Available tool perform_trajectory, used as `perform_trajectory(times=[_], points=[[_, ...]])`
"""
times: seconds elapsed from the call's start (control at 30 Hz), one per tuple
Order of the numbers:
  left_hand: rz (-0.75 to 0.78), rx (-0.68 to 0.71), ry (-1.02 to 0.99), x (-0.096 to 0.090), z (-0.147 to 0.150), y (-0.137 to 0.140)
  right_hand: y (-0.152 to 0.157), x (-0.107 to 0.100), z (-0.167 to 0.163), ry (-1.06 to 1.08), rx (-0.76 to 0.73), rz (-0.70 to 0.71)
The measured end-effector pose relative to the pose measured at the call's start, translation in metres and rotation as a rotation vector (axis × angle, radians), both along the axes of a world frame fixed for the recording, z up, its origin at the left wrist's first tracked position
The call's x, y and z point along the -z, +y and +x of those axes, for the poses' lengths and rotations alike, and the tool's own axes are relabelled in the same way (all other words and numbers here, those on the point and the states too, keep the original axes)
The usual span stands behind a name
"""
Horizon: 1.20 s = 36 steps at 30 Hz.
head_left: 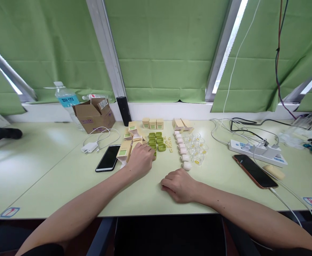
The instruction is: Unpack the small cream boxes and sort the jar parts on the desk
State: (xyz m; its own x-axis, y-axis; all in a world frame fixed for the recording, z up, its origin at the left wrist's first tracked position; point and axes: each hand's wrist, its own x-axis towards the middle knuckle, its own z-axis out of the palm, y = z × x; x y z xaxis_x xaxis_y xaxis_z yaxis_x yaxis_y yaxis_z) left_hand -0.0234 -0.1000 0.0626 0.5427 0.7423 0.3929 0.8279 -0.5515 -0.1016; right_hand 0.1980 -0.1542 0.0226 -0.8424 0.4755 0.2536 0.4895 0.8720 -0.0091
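My left hand reaches to the front of the small green square containers, its curled fingers closed on a green container that they mostly cover. On the table near the front edge rests my right hand, loosely curled, with nothing visible in it. Beyond it runs a column of pale pink rounded pieces, beside a cluster of clear plastic cups with yellow dots. Tiny yellow pieces lie between the green and pink rows. Opened cream boxes are heaped beside my left hand.
Closed cream boxes stand at the back. A black phone, white charger, brown carton, water bottle and black cylinder are leftward. Another phone and a power strip with cables are rightward.
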Motion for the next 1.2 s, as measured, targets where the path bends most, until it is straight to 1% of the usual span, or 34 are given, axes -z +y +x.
perform_trajectory(times=[0.1,0.17,0.27,0.33,0.43,0.5,0.57,0.67,0.8,0.93,1.07,1.2], points=[[0.087,-0.006,-0.076,-0.009,-0.007,0.003,0.001,0.001,0.003,0.038,-0.001,0.014],[0.127,0.018,-0.128,-0.013,-0.01,0.004,0.007,-0.002,0.006,0.112,0.012,0.03],[0.103,0.123,-0.123,-0.012,-0.01,-0.002,0.031,-0.02,0.011,0.26,0.106,0.041],[0.022,0.2,-0.063,-0.006,-0.004,-0.01,0.057,-0.04,0.013,0.301,0.267,0.021],[-0.163,0.253,0.065,0.004,0.011,-0.023,0.109,-0.07,0.011,0.212,0.55,-0.011],[-0.254,0.259,0.127,0.009,0.018,-0.029,0.144,-0.084,0.007,0.127,0.65,-0.044],[-0.304,0.27,0.141,0.011,0.022,-0.03,0.175,-0.089,0.001,0.097,0.679,-0.048],[-0.341,0.286,0.114,0.011,0.022,-0.028,0.208,-0.082,-0.012,0.058,0.69,-0.044],[-0.344,0.302,0.116,0.01,0.02,-0.026,0.231,-0.062,-0.032,0.025,0.705,-0.056],[-0.342,0.304,0.134,0.01,0.021,-0.026,0.245,-0.049,-0.043,0.0,0.71,-0.068],[-0.342,0.296,0.206,0.008,0.024,-0.026,0.254,-0.048,-0.048,-0.002,0.71,-0.066],[-0.347,0.285,0.254,0.007,0.025,-0.026,0.256,-0.047,-0.054,0.021,0.713,-0.083]])
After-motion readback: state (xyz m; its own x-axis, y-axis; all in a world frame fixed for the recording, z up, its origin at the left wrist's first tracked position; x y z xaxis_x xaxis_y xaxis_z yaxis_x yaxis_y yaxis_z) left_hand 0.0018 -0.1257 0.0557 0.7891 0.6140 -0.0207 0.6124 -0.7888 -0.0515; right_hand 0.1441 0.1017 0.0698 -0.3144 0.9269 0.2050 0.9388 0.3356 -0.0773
